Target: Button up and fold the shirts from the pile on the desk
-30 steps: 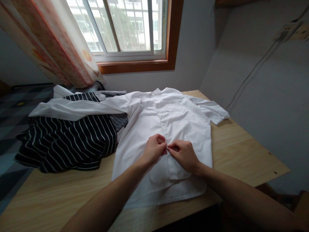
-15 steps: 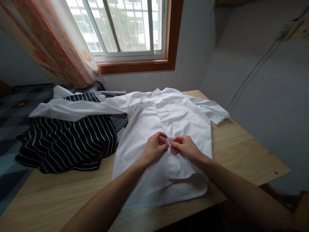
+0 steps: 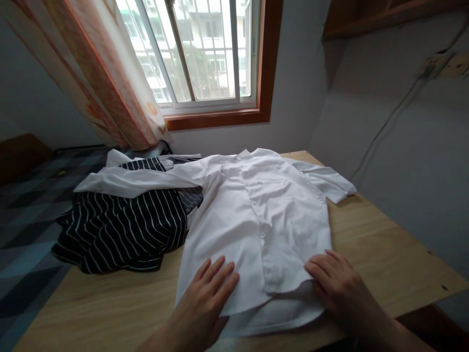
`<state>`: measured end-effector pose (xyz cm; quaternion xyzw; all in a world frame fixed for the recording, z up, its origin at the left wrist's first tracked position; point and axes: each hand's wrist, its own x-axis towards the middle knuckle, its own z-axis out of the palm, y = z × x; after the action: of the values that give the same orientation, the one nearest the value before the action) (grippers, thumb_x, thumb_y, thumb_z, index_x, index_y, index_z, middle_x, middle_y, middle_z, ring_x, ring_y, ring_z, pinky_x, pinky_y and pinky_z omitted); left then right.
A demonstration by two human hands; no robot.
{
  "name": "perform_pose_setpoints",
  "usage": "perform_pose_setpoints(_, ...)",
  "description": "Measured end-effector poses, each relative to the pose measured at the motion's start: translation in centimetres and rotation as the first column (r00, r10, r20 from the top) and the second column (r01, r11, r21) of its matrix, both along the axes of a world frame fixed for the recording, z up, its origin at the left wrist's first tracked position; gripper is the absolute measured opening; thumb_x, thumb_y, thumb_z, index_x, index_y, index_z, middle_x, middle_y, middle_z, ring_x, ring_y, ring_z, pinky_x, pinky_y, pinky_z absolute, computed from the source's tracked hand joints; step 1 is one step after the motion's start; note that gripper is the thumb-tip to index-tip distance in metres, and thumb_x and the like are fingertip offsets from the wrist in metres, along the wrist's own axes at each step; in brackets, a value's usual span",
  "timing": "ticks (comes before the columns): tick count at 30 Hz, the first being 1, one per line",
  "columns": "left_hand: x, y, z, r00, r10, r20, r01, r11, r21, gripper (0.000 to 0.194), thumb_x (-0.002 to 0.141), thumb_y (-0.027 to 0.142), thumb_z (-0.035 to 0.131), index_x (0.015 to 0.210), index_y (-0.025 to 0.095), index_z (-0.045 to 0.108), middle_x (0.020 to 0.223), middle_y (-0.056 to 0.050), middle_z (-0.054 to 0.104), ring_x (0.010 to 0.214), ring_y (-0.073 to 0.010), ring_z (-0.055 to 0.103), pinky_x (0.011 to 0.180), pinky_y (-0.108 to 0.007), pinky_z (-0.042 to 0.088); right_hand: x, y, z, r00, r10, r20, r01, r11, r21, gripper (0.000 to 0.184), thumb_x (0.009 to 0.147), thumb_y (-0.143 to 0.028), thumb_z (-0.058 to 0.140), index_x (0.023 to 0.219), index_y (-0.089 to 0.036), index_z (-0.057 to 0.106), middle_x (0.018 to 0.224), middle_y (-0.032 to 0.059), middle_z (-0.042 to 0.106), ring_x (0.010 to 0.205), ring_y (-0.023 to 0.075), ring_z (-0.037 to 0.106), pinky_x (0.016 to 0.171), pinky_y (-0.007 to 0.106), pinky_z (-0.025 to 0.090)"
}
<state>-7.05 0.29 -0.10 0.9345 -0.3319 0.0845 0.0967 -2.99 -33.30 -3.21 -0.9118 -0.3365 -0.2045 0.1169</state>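
Observation:
A white button-up shirt (image 3: 227, 234) lies front side up, its collar toward the window and its hem toward me. Down its middle runs a placket with small buttons, and the front looks fastened at a button low on the chest side. My left hand (image 3: 208, 293) rests on the lower left front of the shirt, fingers stretched and slightly spread. At the lower right hem, the fingers of my right hand (image 3: 333, 281) are bent together over the cloth edge; the thumb is hidden. Below the front hem, the shirt's back panel shows.
Black-and-white striped clothing (image 3: 124, 230) is heaped to the left, with the shirt's left-side sleeve (image 3: 135, 183) across it. The wooden table (image 3: 381, 244) extends right to a corner. A checked bedspread (image 3: 32, 220) is at left, a curtain (image 3: 120, 83) and window behind.
Both hands have left the button placket and come nearer to me, the left flattening onto the shirt, the right moving to the right hem. The view has shifted, showing more window above.

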Motion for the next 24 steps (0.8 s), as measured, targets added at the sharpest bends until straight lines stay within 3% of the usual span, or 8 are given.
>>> perform_pose_setpoints(5, -0.1, 1.2, 0.6, 0.976, 0.134, 0.174, -0.115, 0.986, -0.117, 0.03, 0.078, 0.004, 0.042, 0.093, 0.021, 0.062, 0.086, -0.005, 0.07, 0.077, -0.0194, 0.067, 0.07, -0.03, 0.056, -0.7, 0.7, 0.3, 0.965, -0.213, 0.154, 0.221, 0.975, -0.033, 0.038, 0.072, 0.0, 0.045, 0.102, -0.019, 0.059, 0.084, 0.0085, 0.065, 0.077, 0.0267, 0.06, 0.078, 0.043, 0.045)
perform_pose_setpoints(10, -0.6, 4.8, 3.6, 0.875, 0.347, 0.337, -0.24, 0.916, -0.321, 0.032, 0.08, 0.007, 0.044, 0.103, 0.024, 0.059, 0.088, -0.002, 0.069, 0.075, -0.017, 0.068, 0.067, -0.024, 0.056, -0.9, -2.6, 1.3, 0.882, -0.404, 0.244, 0.381, 0.914, 0.136, 0.027, 0.084, -0.012, 0.047, 0.106, -0.022, 0.059, 0.085, 0.0081, 0.062, 0.075, 0.0262, 0.06, 0.067, 0.038, 0.045)
perform_pose_setpoints(13, -1.8, 6.3, 3.7, 0.847, 0.418, 0.33, -0.286, 0.88, -0.379, 0.028, 0.083, 0.017, 0.047, 0.105, 0.028, 0.06, 0.09, -0.002, 0.069, 0.074, -0.0193, 0.068, 0.068, -0.028, 0.057, -1.1, -3.8, 1.0, 0.835, -0.491, 0.248, 0.425, 0.862, 0.275, 0.01, 0.089, -0.021, 0.049, 0.091, -0.023, 0.058, 0.083, 0.009, 0.059, 0.076, 0.0267, 0.059, 0.069, 0.039, 0.047)
perform_pose_setpoints(15, -2.4, 6.3, 2.9, 0.885, 0.358, 0.298, -0.242, 0.9, -0.363, 0.031, 0.084, 0.021, 0.048, 0.111, 0.029, 0.061, 0.096, -0.004, 0.07, 0.081, -0.0216, 0.069, 0.069, -0.03, 0.058, -1.3, -3.1, 0.6, 0.892, -0.39, 0.229, 0.329, 0.907, 0.265, 0.01, 0.088, -0.025, 0.049, 0.092, -0.022, 0.058, 0.089, 0.0108, 0.06, 0.083, 0.0279, 0.061, 0.072, 0.039, 0.05)
perform_pose_setpoints(17, -2.8, 6.0, 2.0, 0.923, 0.246, 0.295, -0.164, 0.947, -0.276, 0.038, 0.082, 0.024, 0.052, 0.119, 0.029, 0.06, 0.104, -0.006, 0.07, 0.089, -0.0234, 0.068, 0.073, -0.031, 0.058, -1.6, -1.5, 0.3, 0.958, -0.208, 0.199, 0.17, 0.967, 0.191, 0.024, 0.087, -0.028, 0.051, 0.108, -0.02, 0.06, 0.106, 0.0138, 0.063, 0.097, 0.0297, 0.062, 0.078, 0.04, 0.052)
perform_pose_setpoints(20, -2.9, 5.5, 1.0, 0.948, 0.126, 0.292, -0.097, 0.989, -0.11, 0.049, 0.078, 0.023, 0.059, 0.126, 0.028, 0.058, 0.108, -0.007, 0.071, 0.091, -0.0236, 0.068, 0.078, -0.031, 0.057, -1.9, 0.3, -0.1, 0.989, 0.018, 0.145, -0.025, 0.998, 0.05, 0.045, 0.086, -0.034, 0.055, 0.129, -0.019, 0.055, 0.126, 0.0154, 0.06, 0.113, 0.0316, 0.059, 0.085, 0.042, 0.052)
perform_pose_setpoints(22, -2.7, 5.4, 1.0, 0.964, 0.089, 0.249, -0.069, 0.994, -0.09, 0.046, 0.077, 0.017, 0.055, 0.121, 0.028, 0.06, 0.101, -0.005, 0.072, 0.085, -0.0214, 0.068, 0.078, -0.03, 0.056, -1.7, 0.4, -0.5, 0.985, 0.121, 0.126, -0.122, 0.993, -0.005, 0.037, 0.087, -0.028, 0.055, 0.123, -0.024, 0.059, 0.116, 0.0108, 0.067, 0.106, 0.0283, 0.063, 0.089, 0.042, 0.051)
perform_pose_setpoints(24, -2.3, 5.5, 1.3, 0.974, 0.12, 0.192, -0.09, 0.983, -0.157, 0.039, 0.077, 0.011, 0.049, 0.11, 0.027, 0.063, 0.093, -0.003, 0.072, 0.081, -0.0193, 0.069, 0.076, -0.028, 0.056, -1.2, -0.3, -1.1, 0.989, 0.107, 0.106, -0.11, 0.994, 0.022, 0.029, 0.088, -0.015, 0.048, 0.109, -0.026, 0.064, 0.099, 0.0067, 0.071, 0.094, 0.0241, 0.067, 0.09, 0.041, 0.05)
